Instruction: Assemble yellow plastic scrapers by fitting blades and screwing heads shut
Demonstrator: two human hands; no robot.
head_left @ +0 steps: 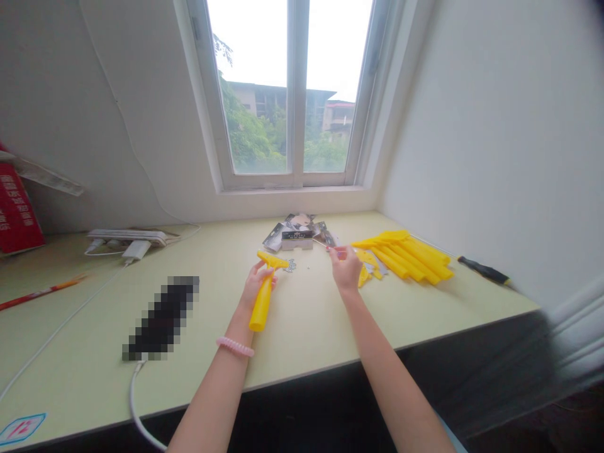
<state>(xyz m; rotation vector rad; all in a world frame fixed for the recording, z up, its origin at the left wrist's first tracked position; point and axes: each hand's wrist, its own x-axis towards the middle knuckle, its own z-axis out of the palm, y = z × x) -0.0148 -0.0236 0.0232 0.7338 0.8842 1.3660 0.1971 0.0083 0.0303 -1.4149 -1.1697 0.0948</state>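
Note:
My left hand (pixel 253 284) is wrapped round a yellow plastic scraper handle (pixel 262 302), its wide T-shaped head pointing away from me and its round end towards me. A pile of small metal screws (pixel 291 265) lies just past the head, on the table. To the right, my right hand (pixel 346 269) is closed on a small screwdriver (pixel 321 243). Its thin shaft points left and away from me, and my fingers hide most of its grip. The screwdriver is apart from the yellow handle. Beside my right hand lie small yellow plastic pieces (pixel 365 267).
Several yellow handles (pixel 410 255) are heaped at the right, near a black screwdriver (pixel 484 269). Packaged blades (pixel 297 239) lie below the window. At the left are a power strip (pixel 127 236), a pixelated dark object (pixel 163 318) with a white cable, and a red box (pixel 19 207).

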